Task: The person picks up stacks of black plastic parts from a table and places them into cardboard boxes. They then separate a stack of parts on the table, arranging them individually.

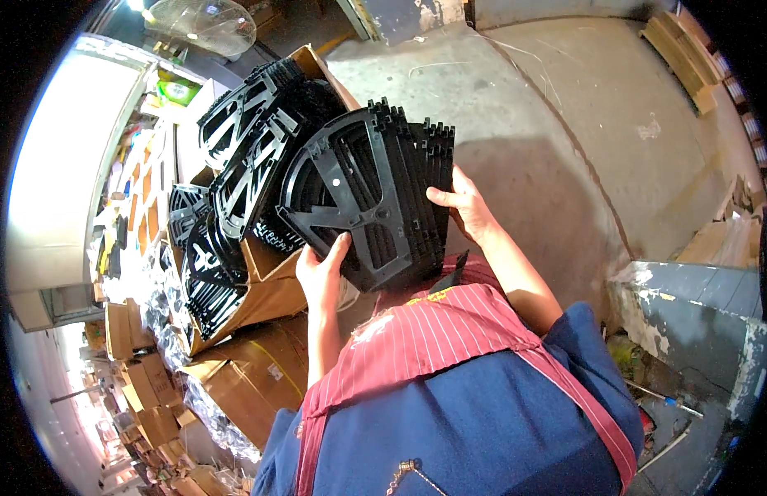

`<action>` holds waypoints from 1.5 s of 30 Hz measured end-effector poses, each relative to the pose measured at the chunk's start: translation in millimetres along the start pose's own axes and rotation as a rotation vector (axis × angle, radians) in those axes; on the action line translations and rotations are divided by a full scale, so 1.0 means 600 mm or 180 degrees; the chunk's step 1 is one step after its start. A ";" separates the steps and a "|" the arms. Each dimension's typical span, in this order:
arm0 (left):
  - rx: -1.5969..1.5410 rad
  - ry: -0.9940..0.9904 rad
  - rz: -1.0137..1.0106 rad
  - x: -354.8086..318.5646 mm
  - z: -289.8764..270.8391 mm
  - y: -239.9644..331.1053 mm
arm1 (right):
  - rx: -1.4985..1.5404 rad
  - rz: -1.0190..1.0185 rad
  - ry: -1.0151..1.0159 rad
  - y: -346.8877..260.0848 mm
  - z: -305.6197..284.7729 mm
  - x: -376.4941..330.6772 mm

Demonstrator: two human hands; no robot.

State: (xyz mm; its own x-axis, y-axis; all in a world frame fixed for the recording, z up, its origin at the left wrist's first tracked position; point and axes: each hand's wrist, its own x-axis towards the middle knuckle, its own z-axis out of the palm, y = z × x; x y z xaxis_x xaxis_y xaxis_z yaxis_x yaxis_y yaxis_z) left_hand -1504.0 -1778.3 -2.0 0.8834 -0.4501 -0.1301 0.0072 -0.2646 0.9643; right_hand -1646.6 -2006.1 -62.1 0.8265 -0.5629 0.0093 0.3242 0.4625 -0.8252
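Observation:
Between my two hands is a thick stack of black plastic frames point(368, 213), flat pieces with curved edges, slanting bars and small clips along one side. My left hand point(324, 269) grips the stack's near left corner, its thumb lying on the top piece. At the right side, my right hand point(468, 205) holds the stack's edge with the thumb pressed on it. The stack is held tilted in front of my striped red apron. Fingers under the stack are hidden. Just left of it, more black plastic frames point(249, 124) fill an open cardboard box point(259, 302).
Below the open box stands a closed carton point(255, 372). A large fan point(203, 26) is at the far left, and piled cartons point(148, 388) line the left side. Bare concrete floor lies ahead. A worn grey ledge point(697, 289) is at the right, with a long cardboard piece point(679, 62) farther back.

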 end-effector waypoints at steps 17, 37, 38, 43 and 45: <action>-0.0148 -0.0093 -0.0008 -0.007 -0.003 0.004 | 0.0088 0.0023 0.0254 0.027 -0.004 0.013; -0.1353 0.0010 0.0471 -0.015 0.029 0.031 | 0.0325 0.0206 0.0541 0.040 -0.011 0.014; -0.1437 -0.0050 0.0362 -0.012 0.029 0.034 | 0.0349 0.0214 0.0524 0.041 -0.015 0.016; -0.1422 -0.0054 -0.0511 0.011 0.005 0.047 | 0.0439 0.0418 0.0425 0.021 -0.005 0.022; -0.1272 -0.0016 -0.0640 0.014 -0.005 0.051 | 0.0517 0.0491 0.0236 0.021 -0.019 0.027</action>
State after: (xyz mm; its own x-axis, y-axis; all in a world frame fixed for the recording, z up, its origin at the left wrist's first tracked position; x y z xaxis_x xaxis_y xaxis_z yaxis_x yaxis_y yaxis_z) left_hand -1495.2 -1787.7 26.8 0.8437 -0.4279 -0.3242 0.3599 0.0026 0.9330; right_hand -1634.3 -2017.5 -78.9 0.8379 -0.5229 -0.1563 0.2715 0.6477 -0.7119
